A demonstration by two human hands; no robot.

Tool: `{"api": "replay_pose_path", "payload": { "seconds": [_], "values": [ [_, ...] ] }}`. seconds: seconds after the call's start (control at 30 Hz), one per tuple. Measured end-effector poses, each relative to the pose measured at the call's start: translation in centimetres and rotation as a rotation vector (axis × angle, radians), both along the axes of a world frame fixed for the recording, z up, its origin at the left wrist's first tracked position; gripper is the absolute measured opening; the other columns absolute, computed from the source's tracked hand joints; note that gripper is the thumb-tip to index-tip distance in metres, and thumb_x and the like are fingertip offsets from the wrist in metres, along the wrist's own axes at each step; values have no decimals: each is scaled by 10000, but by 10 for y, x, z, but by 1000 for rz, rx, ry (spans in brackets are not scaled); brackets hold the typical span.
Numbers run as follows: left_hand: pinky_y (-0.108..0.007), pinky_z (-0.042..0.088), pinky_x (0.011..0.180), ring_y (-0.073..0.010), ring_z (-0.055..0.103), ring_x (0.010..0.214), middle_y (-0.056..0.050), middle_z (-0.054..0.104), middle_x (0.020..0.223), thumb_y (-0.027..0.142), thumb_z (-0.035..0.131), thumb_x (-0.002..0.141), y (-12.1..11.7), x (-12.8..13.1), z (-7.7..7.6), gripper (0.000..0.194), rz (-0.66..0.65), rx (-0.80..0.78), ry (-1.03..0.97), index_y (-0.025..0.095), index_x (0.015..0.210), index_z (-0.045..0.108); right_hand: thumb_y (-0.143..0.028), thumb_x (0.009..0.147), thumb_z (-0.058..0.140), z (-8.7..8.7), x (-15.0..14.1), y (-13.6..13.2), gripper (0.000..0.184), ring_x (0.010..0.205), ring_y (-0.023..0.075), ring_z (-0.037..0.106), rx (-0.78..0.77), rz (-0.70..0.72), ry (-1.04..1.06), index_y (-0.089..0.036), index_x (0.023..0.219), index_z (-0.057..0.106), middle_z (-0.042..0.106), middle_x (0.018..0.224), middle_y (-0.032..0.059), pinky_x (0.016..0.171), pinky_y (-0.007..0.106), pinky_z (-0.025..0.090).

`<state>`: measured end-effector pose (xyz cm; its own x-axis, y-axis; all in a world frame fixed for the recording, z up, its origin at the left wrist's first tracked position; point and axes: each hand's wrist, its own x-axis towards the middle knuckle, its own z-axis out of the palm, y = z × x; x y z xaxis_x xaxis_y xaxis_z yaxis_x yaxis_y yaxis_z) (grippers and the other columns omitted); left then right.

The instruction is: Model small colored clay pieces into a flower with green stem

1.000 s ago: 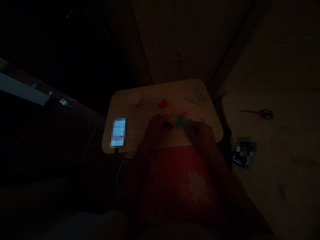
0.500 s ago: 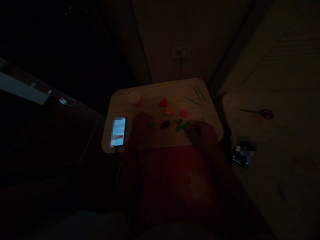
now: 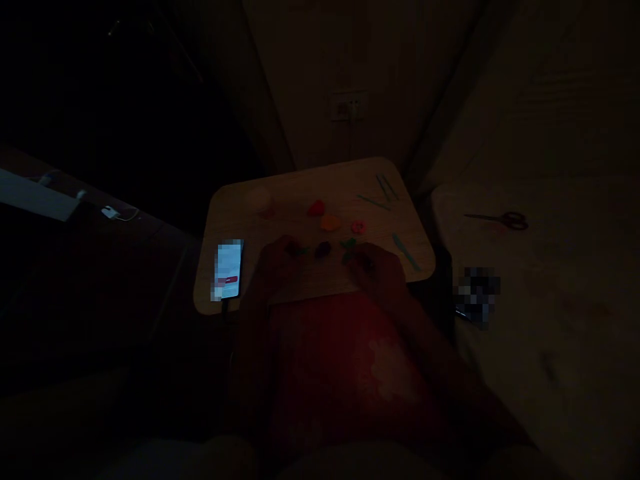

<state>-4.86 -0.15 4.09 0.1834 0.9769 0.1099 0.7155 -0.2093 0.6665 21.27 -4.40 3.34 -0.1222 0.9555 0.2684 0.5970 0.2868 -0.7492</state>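
The room is very dark, so fine detail is lost. My left hand [image 3: 279, 265] is closed at the middle-left of the small table, with a small thin green piece [image 3: 303, 251] sticking out at its fingertips. My right hand [image 3: 381, 272] reaches in from the right, its fingers bent together onto the flat green pieces [image 3: 349, 244] and partly covering them. A dark purple lump [image 3: 323, 249] lies between the hands. Just beyond it are an orange lump [image 3: 329, 223], a red lump [image 3: 316, 208] and a pink round piece [image 3: 359, 227].
A pale round tub [image 3: 259, 199] stands at the table's back left, and a lit phone [image 3: 230, 270] lies front left. Several thin blue-green strips [image 3: 406, 251] lie on the right. Scissors [image 3: 500, 219] rest on the pale surface beyond the table. A wall socket [image 3: 349, 105] is behind.
My right hand has shifted left over the green pieces, uncovering a blue-green strip at the right. My left hand stays near its place. The whole view has shifted slightly and darkened.
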Motion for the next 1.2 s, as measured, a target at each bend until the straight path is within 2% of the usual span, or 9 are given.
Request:
{"api": "replay_pose_path", "payload": {
  "seconds": [0.1, 0.17, 0.3, 0.47, 0.6, 0.73, 0.97, 1.1, 1.2],
  "values": [
    [-283, 499, 724, -174, 622, 786, -22, 733, 892, 328, 688, 873, -11, 22, 15, 187, -167, -88, -155, 185, 989, 722, -330, 946, 709, -3, -12, -3, 387, 854, 214, 711, 58, 154, -20, -223, 1317, 681, 774, 1094, 92, 749, 326, 540],
    [-274, 483, 696, -164, 614, 748, -22, 726, 848, 348, 612, 933, -18, 36, 20, 215, -215, -143, -249, 173, 957, 734, -306, 977, 679, -6, -16, -4, 384, 938, 231, 725, 98, 207, -39, -235, 1355, 667, 764, 1174, 113, 794, 341, 560],
    [-277, 487, 694, -174, 638, 765, -31, 729, 852, 355, 589, 956, -23, 53, 18, 249, -238, -214, -297, 169, 919, 751, -255, 1013, 621, -11, -16, -5, 251, 946, 239, 740, 166, 199, -32, -219, 1237, 728, 786, 1079, 109, 813, 344, 571],
    [-292, 503, 705, -183, 648, 754, -28, 730, 811, 409, 562, 996, -25, 58, 14, 324, -246, -246, -301, 184, 885, 767, -276, 1021, 624, -16, -14, -8, 157, 868, 224, 725, 182, 170, -47, -229, 1071, 765, 779, 962, 89, 762, 319, 549],
    [-278, 475, 658, -166, 612, 698, -14, 693, 733, 434, 530, 1014, -25, 56, 15, 393, -308, -295, -314, 178, 799, 737, -327, 1042, 600, -17, -15, -11, 212, 797, 210, 695, 211, 126, -89, -221, 962, 765, 754, 876, 83, 696, 299, 510],
    [-269, 460, 640, -160, 597, 689, -6, 669, 698, 447, 559, 999, -25, 53, 15, 395, -301, -284, -315, 176, 758, 715, -357, 1075, 525, -16, -15, -13, 321, 777, 202, 684, 236, 116, -112, -227, 901, 761, 748, 832, 82, 675, 292, 504],
    [-264, 444, 633, -143, 550, 655, 2, 632, 674, 463, 565, 988, -27, 57, 9, 404, -272, -248, -365, 169, 753, 713, -347, 1056, 501, -11, -17, -14, 312, 784, 221, 706, 271, 96, 16, -241, 915, 758, 774, 861, 93, 697, 332, 538],
    [-272, 461, 643, -155, 568, 681, -4, 645, 716, 457, 594, 969, -24, 50, 8, 357, -202, -199, -346, 177, 777, 701, -385, 1023, 530, -9, -10, -11, 268, 754, 214, 689, 229, -28, 110, -240, 910, 724, 755, 850, 87, 715, 343, 554],
    [-286, 493, 684, -165, 589, 709, -19, 658, 753, 422, 545, 988, -17, 32, 5, 343, -41, -70, -336, 187, 774, 675, -426, 1027, 503, -8, 1, -8, 277, 700, 191, 658, 173, -339, 290, -231, 940, 679, 712, 830, 65, 649, 312, 537]
  ]
}}
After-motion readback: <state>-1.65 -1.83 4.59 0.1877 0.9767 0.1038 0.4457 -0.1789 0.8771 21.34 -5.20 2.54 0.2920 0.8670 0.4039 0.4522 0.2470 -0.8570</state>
